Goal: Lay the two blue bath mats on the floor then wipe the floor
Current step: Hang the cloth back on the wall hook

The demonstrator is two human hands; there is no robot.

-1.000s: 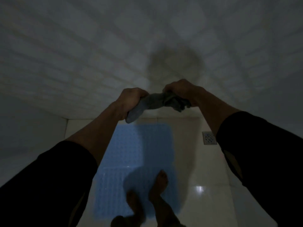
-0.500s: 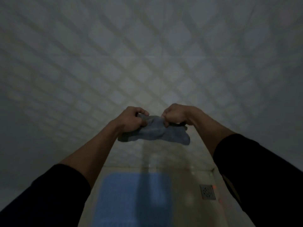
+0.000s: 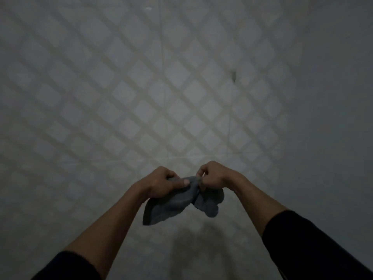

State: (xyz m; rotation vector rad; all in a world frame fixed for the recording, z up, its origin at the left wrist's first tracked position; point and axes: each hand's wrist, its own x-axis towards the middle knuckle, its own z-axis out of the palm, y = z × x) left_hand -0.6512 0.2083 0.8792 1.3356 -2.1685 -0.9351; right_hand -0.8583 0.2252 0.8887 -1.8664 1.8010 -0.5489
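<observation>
A small grey cloth point(image 3: 177, 205) hangs in front of me at chest height, bunched in the middle with loose ends drooping on both sides. My left hand point(image 3: 161, 183) grips its left part with fingers curled and the thumb on top. My right hand point(image 3: 212, 175) pinches the cloth's upper right part, close to the left hand. Both forearms reach forward out of dark sleeves. The blue bath mats and the floor are out of view.
A tiled wall point(image 3: 161, 98) with a diamond lattice pattern fills the view straight ahead in dim light. A small dark mark point(image 3: 233, 75) sits on the wall at upper right. A plain wall point(image 3: 333, 118) meets it on the right.
My view has tilted upward, so the blue mat, the floor drain and my feet have left the frame. Both hands still hold the cloth, which now hangs looser.
</observation>
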